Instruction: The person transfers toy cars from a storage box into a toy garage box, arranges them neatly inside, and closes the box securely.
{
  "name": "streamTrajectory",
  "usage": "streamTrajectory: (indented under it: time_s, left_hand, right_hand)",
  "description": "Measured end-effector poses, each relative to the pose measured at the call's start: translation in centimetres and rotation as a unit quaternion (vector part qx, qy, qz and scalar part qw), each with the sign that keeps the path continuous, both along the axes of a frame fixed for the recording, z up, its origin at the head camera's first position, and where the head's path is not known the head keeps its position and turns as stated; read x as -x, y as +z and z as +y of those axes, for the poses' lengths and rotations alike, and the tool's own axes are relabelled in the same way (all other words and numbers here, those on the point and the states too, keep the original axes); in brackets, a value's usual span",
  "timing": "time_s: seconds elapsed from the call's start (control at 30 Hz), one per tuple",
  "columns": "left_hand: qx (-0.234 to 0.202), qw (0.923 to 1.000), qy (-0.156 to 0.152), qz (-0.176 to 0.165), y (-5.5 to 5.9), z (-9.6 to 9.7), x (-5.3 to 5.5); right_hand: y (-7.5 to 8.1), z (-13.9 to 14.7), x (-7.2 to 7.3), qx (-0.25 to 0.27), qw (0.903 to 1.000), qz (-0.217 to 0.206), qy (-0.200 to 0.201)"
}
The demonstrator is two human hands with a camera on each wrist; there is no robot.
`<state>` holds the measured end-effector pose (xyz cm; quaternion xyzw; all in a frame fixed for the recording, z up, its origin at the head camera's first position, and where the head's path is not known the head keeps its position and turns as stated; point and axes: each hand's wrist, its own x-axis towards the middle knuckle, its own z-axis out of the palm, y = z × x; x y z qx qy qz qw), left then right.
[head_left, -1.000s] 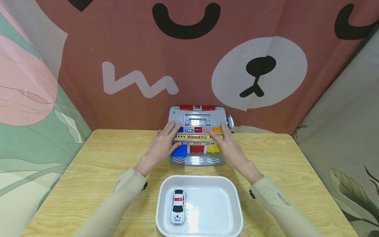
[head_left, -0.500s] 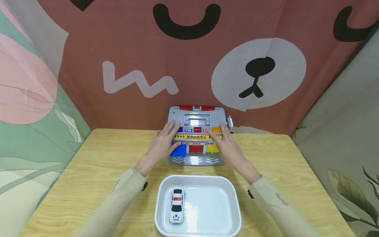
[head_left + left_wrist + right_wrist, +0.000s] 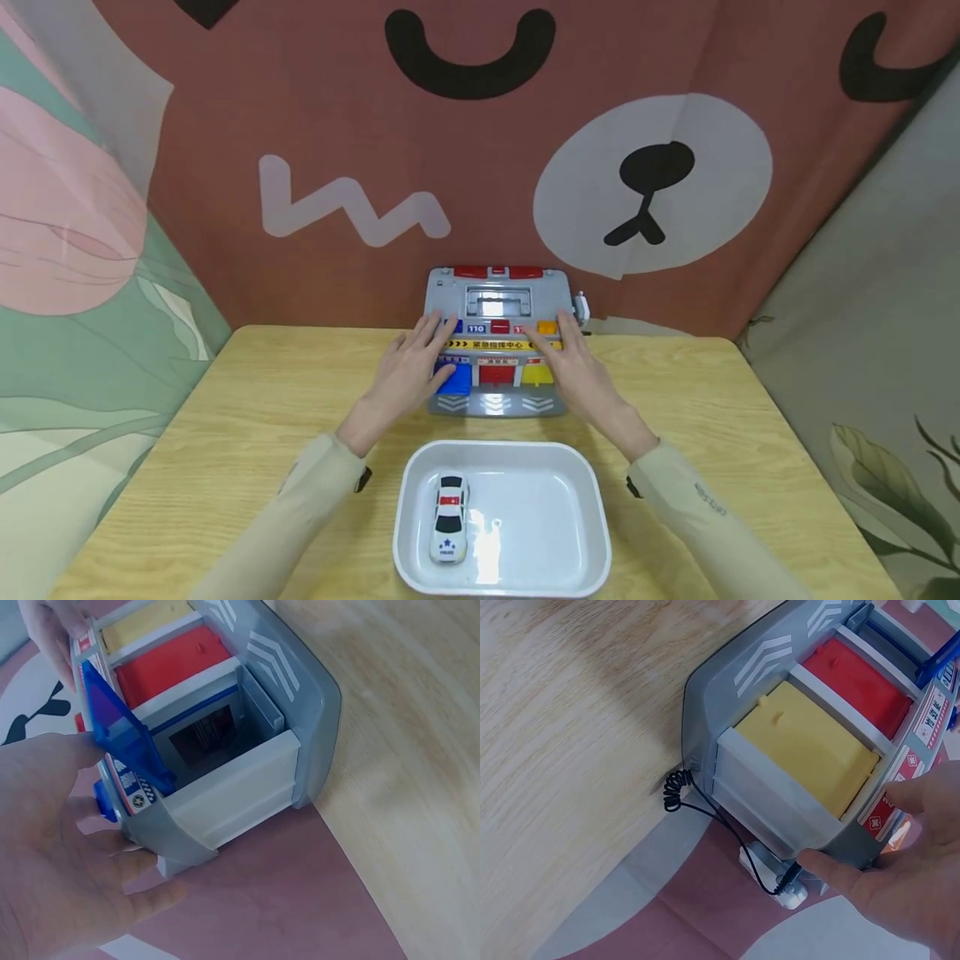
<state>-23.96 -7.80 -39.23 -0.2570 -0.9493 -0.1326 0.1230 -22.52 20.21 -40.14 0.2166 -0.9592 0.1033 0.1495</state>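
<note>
A grey toy emergency-center garage point(image 3: 496, 406) stands at the table's back edge, against the cloth. It has a blue door point(image 3: 127, 739), a red door point(image 3: 859, 686) and a yellow door point(image 3: 810, 746). The blue door is swung up, baring a compartment point(image 3: 206, 735); the red and yellow doors are down. My left hand point(image 3: 405, 367) lies along the garage's left side, fingers extended, thumb by the blue door. On the right side rests my right hand point(image 3: 588, 379), its fingers fairly straight near the orange button point(image 3: 547, 327). Neither hand grips anything loose.
In front of the garage, a white tray point(image 3: 600, 533) holds a white toy police car point(image 3: 449, 521) at its left. A white handset point(image 3: 780, 881) on a coiled black cord point(image 3: 676, 789) hangs at the garage's right side. Printed cloth point(image 3: 337, 283) rises behind the wooden table point(image 3: 247, 417).
</note>
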Motion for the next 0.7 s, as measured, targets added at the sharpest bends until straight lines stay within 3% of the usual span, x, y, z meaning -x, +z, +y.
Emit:
streamTrajectory:
  time_s: [0.2, 0.7]
  left_hand:
    - [0.004, 0.9999, -0.007, -0.007, 0.3, -0.3, -1.5]
    - [-0.006, 0.9990, -0.034, -0.029, -0.5, -1.7, -6.2]
  right_hand:
    - [0.2, 0.2, 0.1, -0.006, 0.9999, -0.014, -0.006]
    - [0.2, 0.2, 0.1, 0.007, 0.9995, -0.029, -0.012]
